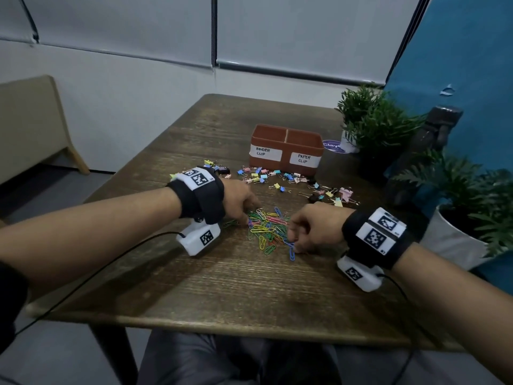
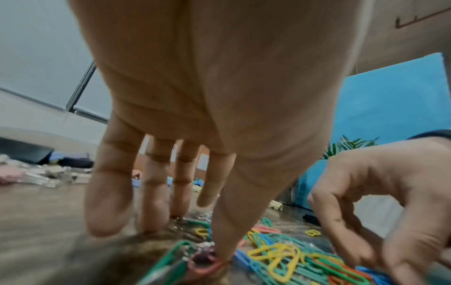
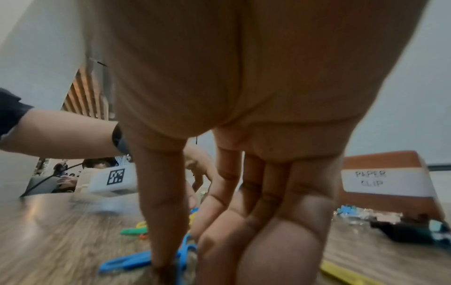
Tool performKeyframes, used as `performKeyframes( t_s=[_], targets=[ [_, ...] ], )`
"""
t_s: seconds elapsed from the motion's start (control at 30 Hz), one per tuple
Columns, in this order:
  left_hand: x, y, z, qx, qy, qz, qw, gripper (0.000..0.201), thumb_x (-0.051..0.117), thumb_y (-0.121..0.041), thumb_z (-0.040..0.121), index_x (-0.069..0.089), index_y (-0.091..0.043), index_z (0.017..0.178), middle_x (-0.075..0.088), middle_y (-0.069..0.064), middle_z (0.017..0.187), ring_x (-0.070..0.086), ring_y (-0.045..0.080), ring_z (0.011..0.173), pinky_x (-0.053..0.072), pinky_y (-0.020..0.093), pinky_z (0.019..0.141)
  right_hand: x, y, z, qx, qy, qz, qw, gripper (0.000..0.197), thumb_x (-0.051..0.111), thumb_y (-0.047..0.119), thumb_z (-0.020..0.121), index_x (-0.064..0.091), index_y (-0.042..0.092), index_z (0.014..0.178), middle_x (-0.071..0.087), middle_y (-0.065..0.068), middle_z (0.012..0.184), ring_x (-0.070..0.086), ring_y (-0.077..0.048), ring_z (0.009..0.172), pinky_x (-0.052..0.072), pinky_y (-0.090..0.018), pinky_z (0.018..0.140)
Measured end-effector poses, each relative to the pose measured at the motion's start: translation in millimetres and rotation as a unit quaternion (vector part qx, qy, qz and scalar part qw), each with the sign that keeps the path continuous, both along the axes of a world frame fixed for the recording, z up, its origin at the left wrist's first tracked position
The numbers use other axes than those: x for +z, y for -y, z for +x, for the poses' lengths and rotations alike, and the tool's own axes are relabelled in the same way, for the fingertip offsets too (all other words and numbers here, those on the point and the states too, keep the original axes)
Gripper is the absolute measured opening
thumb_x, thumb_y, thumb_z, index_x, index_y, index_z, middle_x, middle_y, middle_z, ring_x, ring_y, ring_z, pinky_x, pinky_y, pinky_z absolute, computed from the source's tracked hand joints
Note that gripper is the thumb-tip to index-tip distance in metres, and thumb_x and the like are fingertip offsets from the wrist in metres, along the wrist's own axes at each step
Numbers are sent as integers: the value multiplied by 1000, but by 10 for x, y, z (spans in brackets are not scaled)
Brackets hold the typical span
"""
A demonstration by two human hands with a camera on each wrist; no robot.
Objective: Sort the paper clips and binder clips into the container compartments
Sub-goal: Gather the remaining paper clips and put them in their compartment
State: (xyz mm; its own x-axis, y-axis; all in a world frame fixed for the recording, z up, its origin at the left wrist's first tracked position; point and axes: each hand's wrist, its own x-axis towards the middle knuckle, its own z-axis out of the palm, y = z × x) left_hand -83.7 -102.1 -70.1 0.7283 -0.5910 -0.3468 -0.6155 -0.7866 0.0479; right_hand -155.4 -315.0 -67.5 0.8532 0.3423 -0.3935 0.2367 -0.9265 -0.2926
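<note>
A pile of coloured paper clips (image 1: 268, 229) lies mid-table between my hands. Pastel binder clips (image 1: 277, 179) are scattered behind it, in front of the brown two-compartment container (image 1: 286, 134), labelled BINDER CLIP on the left and PAPER CLIP on the right (image 3: 385, 181). My left hand (image 1: 247, 218) reaches into the pile's left edge. Its fingers (image 2: 153, 217) are straight and touch the table, and the thumb presses a red paper clip (image 2: 207, 268). My right hand (image 1: 293, 243) is at the pile's right edge with curled fingers, and it pinches a blue paper clip (image 3: 127, 264) between thumb and forefinger.
Two potted plants (image 1: 372, 120) (image 1: 472, 207) and a dark figurine (image 1: 427, 140) crowd the table's right side. A purple round sticker (image 1: 333, 145) lies beside the container. A beige bench (image 1: 30, 120) stands off to the left. Bare wood (image 1: 236, 287) stretches toward the front edge.
</note>
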Motion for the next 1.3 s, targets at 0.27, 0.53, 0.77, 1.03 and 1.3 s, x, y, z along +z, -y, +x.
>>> performKeyframes(
  t_s=[0.27, 0.53, 0.77, 1.03, 1.3],
  targets=[
    [-87, -73, -59, -27, 6, -81, 996, 41, 57, -44, 94, 58, -28, 132, 61, -5, 122, 58, 14, 105, 44, 26, 87, -81, -30, 301, 38, 147, 36, 988, 23, 77, 20, 80, 72, 30, 99, 66, 9, 85, 61, -6, 76, 49, -24, 71],
    [-66, 93, -154, 3, -25, -12, 1000, 108, 63, -90, 48, 57, -22, 132, 68, -5, 116, 63, 12, 101, 54, 32, 91, -57, -96, 380, 84, 59, -113, 988, 101, 80, 67, 61, 37, 40, 148, 46, 8, 142, 46, -17, 127, 42, -38, 103],
    [-135, 191, -141, 12, 39, -63, 997, 58, 74, -55, 77, 67, -19, 121, 70, -4, 97, 62, 10, 84, 53, 28, 74, -90, -105, 456, 83, 100, -78, 988, 60, 77, 51, 78, 61, 30, 132, 62, 4, 119, 54, -10, 101, 46, -29, 86],
    [-156, 191, -24, 9, 58, -96, 994, 14, 73, -30, 85, 71, -19, 94, 60, -11, 74, 56, 13, 75, 40, 24, 64, -151, -149, 565, 81, 152, -47, 984, 21, 76, 33, 85, 74, 20, 102, 63, 7, 86, 60, -11, 82, 37, -12, 56],
    [-24, 76, 198, 43, 64, -148, 986, 11, 74, -26, 85, 70, -21, 75, 56, -16, 56, 50, -4, 49, 40, 17, 55, -121, -77, 592, 87, 177, -27, 980, 19, 69, 24, 90, 73, 7, 83, 69, -8, 75, 61, -19, 69, 53, -35, 66]
  ],
)
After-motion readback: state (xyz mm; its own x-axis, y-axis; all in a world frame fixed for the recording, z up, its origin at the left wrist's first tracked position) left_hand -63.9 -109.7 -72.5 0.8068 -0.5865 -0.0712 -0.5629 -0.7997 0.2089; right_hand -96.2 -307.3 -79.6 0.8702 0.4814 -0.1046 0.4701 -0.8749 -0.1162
